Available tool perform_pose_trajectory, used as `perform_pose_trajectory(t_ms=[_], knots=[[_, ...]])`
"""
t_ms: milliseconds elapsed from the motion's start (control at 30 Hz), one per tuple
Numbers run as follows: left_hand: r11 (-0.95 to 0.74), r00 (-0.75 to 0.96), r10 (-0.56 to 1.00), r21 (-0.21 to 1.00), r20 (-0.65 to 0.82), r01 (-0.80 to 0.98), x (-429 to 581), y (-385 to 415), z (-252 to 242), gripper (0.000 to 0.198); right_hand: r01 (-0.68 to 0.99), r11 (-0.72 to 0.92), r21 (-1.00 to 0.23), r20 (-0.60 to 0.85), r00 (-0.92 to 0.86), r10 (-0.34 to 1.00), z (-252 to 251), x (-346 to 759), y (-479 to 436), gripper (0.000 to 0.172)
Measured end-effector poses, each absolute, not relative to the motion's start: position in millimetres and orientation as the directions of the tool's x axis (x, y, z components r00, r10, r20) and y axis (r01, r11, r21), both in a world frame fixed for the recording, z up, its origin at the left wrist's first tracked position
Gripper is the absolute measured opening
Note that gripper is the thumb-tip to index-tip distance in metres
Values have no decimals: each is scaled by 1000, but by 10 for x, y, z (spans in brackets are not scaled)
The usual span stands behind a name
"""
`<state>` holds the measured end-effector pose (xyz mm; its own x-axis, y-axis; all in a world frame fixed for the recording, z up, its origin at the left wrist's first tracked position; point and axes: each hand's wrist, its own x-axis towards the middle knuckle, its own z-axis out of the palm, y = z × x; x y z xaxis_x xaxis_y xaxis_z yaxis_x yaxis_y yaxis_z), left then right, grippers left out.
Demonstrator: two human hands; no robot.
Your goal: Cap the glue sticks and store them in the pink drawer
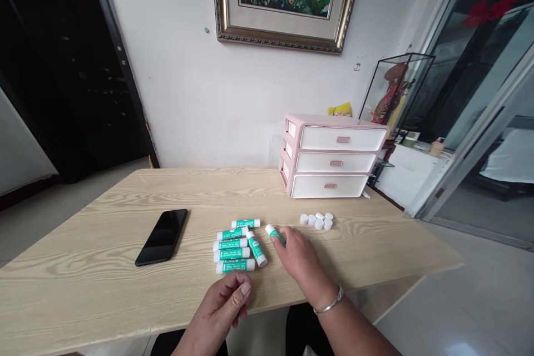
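My right hand (298,253) has its fingers closed round a green and white glue stick (272,230), whose white end points to the far left. My left hand (228,297) hovers by the front table edge with its fingers curled in, and nothing shows in it. Just beyond it lie several more glue sticks (232,253), most of them in a rough column. One glue stick (256,249) rests at a slant to the right of that column. To the right of my right hand, several small white caps (319,224) are grouped together.
A black phone (162,237) lies on the left of the wooden table (104,267). At the back right stands a pink and white drawer unit (334,162), with a yellow packet (340,109) behind its top. A framed picture (287,33) hangs on the wall.
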<state>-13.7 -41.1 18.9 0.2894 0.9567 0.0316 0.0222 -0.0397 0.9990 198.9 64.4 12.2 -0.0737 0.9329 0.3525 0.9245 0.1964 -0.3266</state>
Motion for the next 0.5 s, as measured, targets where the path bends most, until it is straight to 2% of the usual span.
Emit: perform_pose_trajectory(t_ms=[167,333,500], knots=[[-38,271,962,997,19,64,-134,-424,143,41,961,75,-267,369,29,929,117,2255,851,31],[-50,248,968,994,26,94,-110,-405,103,41,976,-35,-217,261,93,961,226,2471,1009,29],[-19,214,977,996,1,82,-72,-395,60,43,974,-61,-219,220,110,969,234,2497,1050,24]])
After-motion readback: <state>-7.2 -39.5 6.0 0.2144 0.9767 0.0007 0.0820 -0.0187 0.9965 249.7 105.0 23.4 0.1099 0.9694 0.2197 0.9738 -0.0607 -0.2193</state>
